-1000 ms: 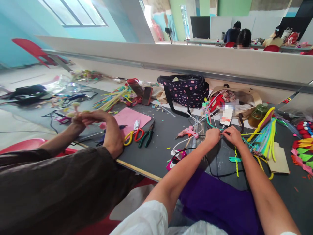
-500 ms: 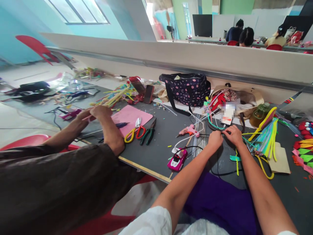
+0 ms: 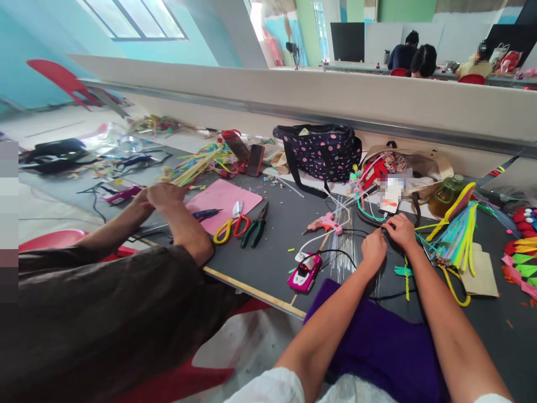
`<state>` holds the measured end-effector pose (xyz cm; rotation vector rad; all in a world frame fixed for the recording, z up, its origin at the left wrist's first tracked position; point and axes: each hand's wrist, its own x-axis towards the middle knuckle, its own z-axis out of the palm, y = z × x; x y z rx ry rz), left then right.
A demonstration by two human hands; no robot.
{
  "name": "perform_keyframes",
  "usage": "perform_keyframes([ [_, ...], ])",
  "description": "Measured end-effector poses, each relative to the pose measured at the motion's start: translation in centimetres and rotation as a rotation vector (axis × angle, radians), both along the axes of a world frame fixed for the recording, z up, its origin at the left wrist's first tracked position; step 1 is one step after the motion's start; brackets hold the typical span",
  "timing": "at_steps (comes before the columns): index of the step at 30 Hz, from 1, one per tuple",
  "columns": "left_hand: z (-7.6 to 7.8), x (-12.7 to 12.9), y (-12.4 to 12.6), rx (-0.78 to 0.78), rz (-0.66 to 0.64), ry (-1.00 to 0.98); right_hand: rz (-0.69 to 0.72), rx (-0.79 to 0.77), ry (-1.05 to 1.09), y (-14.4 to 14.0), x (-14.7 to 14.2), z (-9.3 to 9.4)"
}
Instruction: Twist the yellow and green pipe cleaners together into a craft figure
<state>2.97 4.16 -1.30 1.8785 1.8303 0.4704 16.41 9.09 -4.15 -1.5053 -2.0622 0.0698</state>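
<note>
Left hand point(image 3: 373, 249) and right hand point(image 3: 400, 230) close together over dark table point(image 3: 268, 246), fingertips pinched on thin black wire point(image 3: 384, 228) between them; exact grip too small to confirm.

Risks, as I judge: springy wire could slip from pinch and flick; loose cable point(image 3: 386, 295) just below wrists could snag.

Fuzzy pipe cleaners point(image 3: 457, 238) right of fingers. Glossy pink glue gun point(image 3: 323, 225) and stiff metal rods point(image 3: 344, 246) left of them.

Whatever the left hand point(image 3: 374, 247) and right hand point(image 3: 400, 230) pinch hidden under their curled fingers, white card point(image 3: 391, 196) by the tan bag blurred out, far seated person's head point(image 3: 476, 55) pixelated, left picture edge blocked by grey squares, paper shapes point(image 3: 520, 260) cut off at right.
</note>
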Motion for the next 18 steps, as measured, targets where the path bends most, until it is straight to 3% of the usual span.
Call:
perform_keyframes([
  [8, -3.2, 0.1, 0.5, -0.084, 0.046, -0.555, 0.076, -0.050, 0.076, 0.5, 1.0, -0.2],
  [18, -4.4, 0.1, 1.0, -0.159, 0.135, -0.748, 0.145, -0.130, -0.008, 0.7, 1.9, -0.3],
])
